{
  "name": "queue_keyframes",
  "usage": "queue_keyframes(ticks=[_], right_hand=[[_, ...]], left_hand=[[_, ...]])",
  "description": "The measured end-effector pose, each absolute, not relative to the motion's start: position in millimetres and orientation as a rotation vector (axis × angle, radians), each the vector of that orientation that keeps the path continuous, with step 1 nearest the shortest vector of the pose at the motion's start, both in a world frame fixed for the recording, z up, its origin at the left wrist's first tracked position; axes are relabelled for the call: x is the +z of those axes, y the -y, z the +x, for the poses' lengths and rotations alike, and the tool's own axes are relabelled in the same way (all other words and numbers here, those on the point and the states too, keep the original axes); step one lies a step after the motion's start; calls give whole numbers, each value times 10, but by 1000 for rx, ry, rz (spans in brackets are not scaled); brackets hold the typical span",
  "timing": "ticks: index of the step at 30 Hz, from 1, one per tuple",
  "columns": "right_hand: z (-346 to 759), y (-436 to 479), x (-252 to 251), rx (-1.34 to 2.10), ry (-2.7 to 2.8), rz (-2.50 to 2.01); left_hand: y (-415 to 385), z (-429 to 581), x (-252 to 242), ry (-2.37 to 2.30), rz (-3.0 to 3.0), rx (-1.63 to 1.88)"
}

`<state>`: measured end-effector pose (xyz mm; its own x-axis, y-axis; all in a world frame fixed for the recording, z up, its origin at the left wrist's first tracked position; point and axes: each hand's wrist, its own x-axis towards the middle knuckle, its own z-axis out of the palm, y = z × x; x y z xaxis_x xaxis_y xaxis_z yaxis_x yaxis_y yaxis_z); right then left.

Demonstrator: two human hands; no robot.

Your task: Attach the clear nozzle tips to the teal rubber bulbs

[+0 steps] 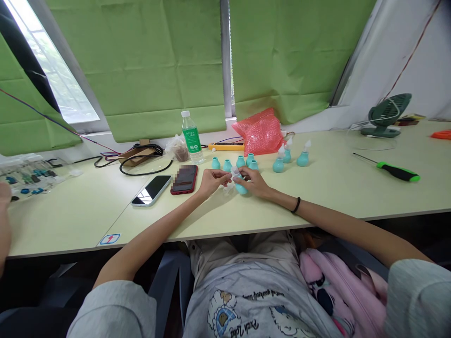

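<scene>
My left hand [213, 181] and my right hand [254, 181] meet over the desk [317, 197]. Between them is a small teal bulb [241, 188] with a clear plastic tip [233, 174]. The right hand's fingers wrap the bulb; the left hand pinches the clear tip. Just behind stand several teal bulbs without tips [235, 163]. Three more bulbs with white tips fitted [289, 157] stand to the right of those.
Two phones [169, 184] lie left of my hands, a green-labelled bottle [192, 137] behind them. A pink bubble-wrap bag [261, 131], a screwdriver [396, 171] and a small fan [385, 115] sit at right. Another person's hand [4, 220] shows at the left edge.
</scene>
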<state>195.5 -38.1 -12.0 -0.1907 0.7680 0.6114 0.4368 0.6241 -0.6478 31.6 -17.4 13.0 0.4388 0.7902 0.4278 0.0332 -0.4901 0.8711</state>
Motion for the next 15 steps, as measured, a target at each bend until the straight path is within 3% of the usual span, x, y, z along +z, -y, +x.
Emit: queue_keyframes(ticks=[15], right_hand=[[1926,406,-85,595,1781,-915]], left_hand=[[211,337,126,-714,1966,1210]])
